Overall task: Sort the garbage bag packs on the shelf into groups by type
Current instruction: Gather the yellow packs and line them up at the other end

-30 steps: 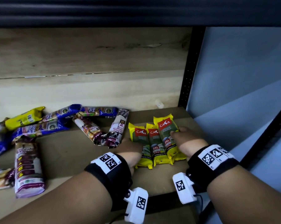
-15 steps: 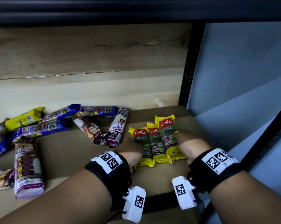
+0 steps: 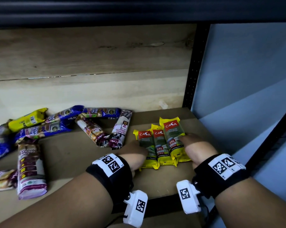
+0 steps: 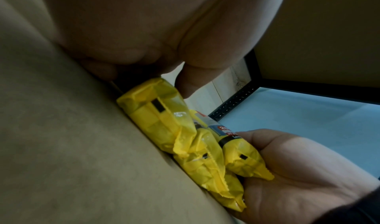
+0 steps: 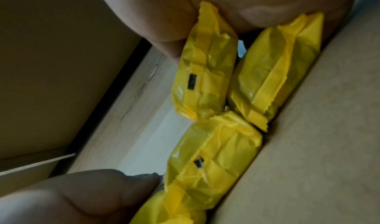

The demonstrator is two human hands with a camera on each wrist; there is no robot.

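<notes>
Presently, near the right front corner of the shelf (image 3: pixel 155 186): three yellow packs (image 3: pixel 160 145), side by side and touching, labels up. Left hand (image 3: pixel 134 155) presses the outer side of the leftmost, fingers hidden under the wrist, so curled or flat cannot be told. Right hand (image 3: pixel 198 148) cups the rightmost, thumb over its face. Judged: this group gathered and being squared up.

Unsorted, toward the back edge and left side: blue packs (image 3: pixel 45 130), purple-and-white packs (image 3: pixel 30 168) and one stray yellow pack (image 3: pixel 28 120), lying crossed and overlapping. Judged: most of the sort remains.

Legible: "CASA", "25L", "Lemongrass Scented" on the yellow packs; "DRAW STRING BAG" on the purple-and-white; blue lettering cut off.
</notes>
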